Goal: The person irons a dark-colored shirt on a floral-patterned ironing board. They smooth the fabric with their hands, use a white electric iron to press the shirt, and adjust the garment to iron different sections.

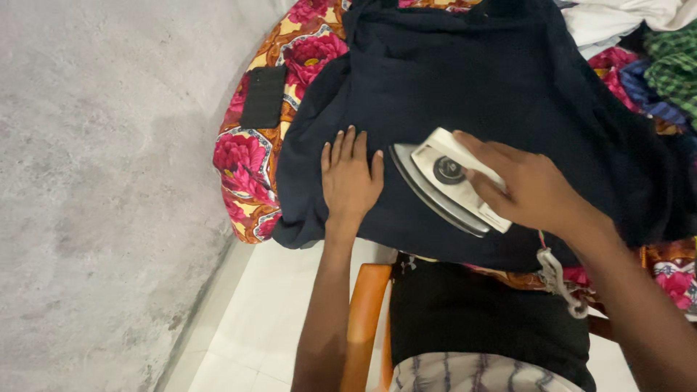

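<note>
Right hand grips a white iron on a dark navy garment while the left hand lies flat beside it.

The iron (448, 181) rests tilted on its edge on the navy garment (465, 80), its metal soleplate facing the left hand; the right hand (534, 190) has its fingers wrapped over the iron's handle and body, grasping it. Just beyond the soleplate, the left hand (350, 176) lies palm down on the cloth, fingers released and spread, holding nothing. The iron's white cord (559, 279) hangs below the right wrist. Under the garment lies a floral red and yellow cloth (250, 149), with a black flat object (263, 96) on it, well beyond the left fingertips. Folded checked clothes (671, 65) pile past the right hand.
</note>
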